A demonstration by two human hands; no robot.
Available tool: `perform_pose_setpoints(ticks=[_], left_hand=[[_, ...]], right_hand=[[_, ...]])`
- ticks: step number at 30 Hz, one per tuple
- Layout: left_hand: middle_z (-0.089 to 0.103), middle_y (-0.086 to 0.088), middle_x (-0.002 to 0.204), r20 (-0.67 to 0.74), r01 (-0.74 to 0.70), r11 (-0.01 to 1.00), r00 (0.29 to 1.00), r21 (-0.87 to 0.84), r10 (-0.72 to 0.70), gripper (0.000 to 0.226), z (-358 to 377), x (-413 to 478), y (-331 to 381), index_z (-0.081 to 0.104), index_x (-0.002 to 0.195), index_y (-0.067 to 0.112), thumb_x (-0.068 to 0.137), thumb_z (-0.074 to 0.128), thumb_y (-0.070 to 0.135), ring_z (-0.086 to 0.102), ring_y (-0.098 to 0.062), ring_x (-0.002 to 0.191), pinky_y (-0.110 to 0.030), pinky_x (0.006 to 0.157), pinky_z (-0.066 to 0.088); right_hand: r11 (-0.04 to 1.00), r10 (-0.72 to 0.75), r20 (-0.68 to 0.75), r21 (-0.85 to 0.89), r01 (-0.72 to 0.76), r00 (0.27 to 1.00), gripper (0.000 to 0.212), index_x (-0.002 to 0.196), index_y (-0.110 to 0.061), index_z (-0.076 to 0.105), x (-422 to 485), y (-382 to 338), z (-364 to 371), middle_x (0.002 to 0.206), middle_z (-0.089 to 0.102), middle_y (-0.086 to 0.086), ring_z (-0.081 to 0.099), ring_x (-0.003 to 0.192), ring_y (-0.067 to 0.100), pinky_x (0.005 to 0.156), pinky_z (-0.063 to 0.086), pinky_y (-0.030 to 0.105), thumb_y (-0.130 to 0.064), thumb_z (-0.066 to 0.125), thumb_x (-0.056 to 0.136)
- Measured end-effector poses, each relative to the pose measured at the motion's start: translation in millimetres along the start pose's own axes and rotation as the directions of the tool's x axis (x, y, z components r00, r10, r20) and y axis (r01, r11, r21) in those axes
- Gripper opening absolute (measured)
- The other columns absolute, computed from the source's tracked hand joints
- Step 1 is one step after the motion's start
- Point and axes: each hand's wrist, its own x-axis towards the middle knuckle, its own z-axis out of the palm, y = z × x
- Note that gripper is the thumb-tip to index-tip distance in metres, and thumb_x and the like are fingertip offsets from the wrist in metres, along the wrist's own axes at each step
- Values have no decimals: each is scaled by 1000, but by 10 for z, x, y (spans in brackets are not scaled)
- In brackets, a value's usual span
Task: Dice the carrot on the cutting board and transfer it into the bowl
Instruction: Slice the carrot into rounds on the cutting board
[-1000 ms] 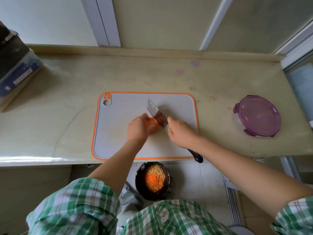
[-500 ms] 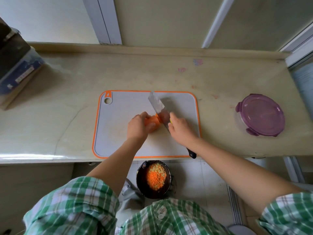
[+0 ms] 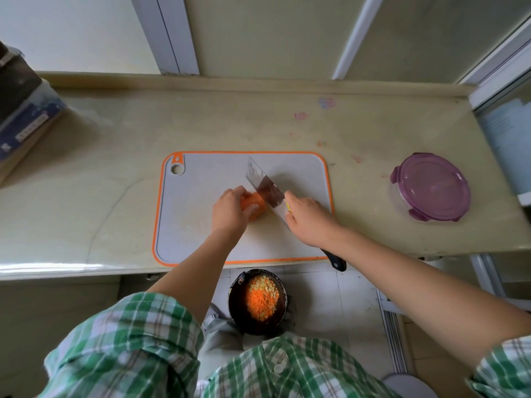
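The carrot (image 3: pixel 253 206) lies mid-way on the board (image 3: pixel 201 234), long axis apparently left–right. I see the left grip (image 3: pixel 230 214) clamped over it from the left; the right grip (image 3: pixel 309 219) grasps the knife (image 3: pixel 264 185), blade at the carrot's right end. The bowl (image 3: pixel 238 317) sits below the tabletop (image 3: pixel 115 168) edge, nearer me.

The orange carrot chunk (image 3: pixel 253 206) lies near the middle of the cutting board (image 3: pixel 198 228), its left part gripped by the left hand (image 3: pixel 230 214), with the knife (image 3: pixel 264 186) blade just to its right. The board is pale grey with an orange rim and lies flat by the near edge of the counter (image 3: pixel 100 182). The dark round bowl (image 3: pixel 234 300) sits below that edge and holds orange and pale yellow dice.
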Motion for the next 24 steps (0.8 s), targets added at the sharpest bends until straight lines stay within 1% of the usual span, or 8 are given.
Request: perform_pose_setpoints(ticks=[3, 6, 10, 12, 16, 20, 24], left_hand=[[62, -10, 110, -5, -2, 1000, 1000, 2, 2, 31, 12, -3, -1, 62, 114, 14, 87, 69, 27, 56, -28, 99, -29, 79, 37], [62, -10, 110, -11, -6, 1000, 1000, 12, 6, 30, 16, 6, -1, 62, 113, 15, 87, 69, 27, 57, -28, 98, -30, 79, 38], [62, -9, 109, 0, 6, 1000, 1000, 21, -6, 31, 5, 30, 1, 62, 114, 16, 87, 68, 28, 56, -28, 99, -27, 74, 34], [63, -9, 108, 7, 11, 1000, 1000, 15, -11, 30, -4, 46, -1, 62, 114, 16, 86, 67, 28, 57, -28, 99, -27, 73, 33], [63, -9, 105, 30, -9, 1000, 1000, 17, 9, 28, -22, 64, -7, 62, 111, 14, 87, 67, 27, 57, -29, 95, -27, 69, 30], [64, -10, 105, 57, -45, 998, 997, 35, 43, 28, -53, 88, -33, 62, 110, 14, 87, 66, 29, 58, -30, 94, -29, 70, 34], [65, -10, 105, 68, -53, 998, 996, 39, 51, 28, -63, 102, -44, 62, 111, 16, 87, 66, 31, 59, -30, 95, -29, 71, 35]], right_hand=[[1000, 7, 17, 30, -8, 1000, 5, 97, -11, 36, -7, -20, 10, 96, 60, 22, 56, 89, 40, 62, 30, 34, -10, 38, 93], [999, 33, 0, 41, -33, 999, 13, 106, -6, 40, 56, -58, 89, 96, 60, 22, 57, 89, 41, 63, 31, 33, -12, 40, 94], [996, 72, -29, 55, -70, 997, 17, 110, -6, 39, 134, -121, 218, 97, 61, 21, 59, 88, 41, 64, 39, 37, -13, 42, 94], [995, 90, -34, 38, -88, 995, 19, 112, -7, 39, 173, -134, 269, 97, 61, 20, 60, 87, 41, 63, 40, 38, -13, 42, 95], [992, 121, -42, 20, -121, 992, 20, 113, -6, 39, 294, -177, 372, 99, 62, 21, 61, 90, 42, 62, 38, 37, -10, 42, 94], [985, 172, -56, 27, -171, 983, 21, 115, -7, 39, 315, -214, 410, 101, 62, 21, 60, 92, 42, 63, 37, 38, -11, 42, 94], [985, 175, -68, 23, -173, 982, 19, 113, -6, 39, 271, -219, 438, 99, 62, 22, 60, 91, 43, 61, 35, 37, -13, 41, 96]])
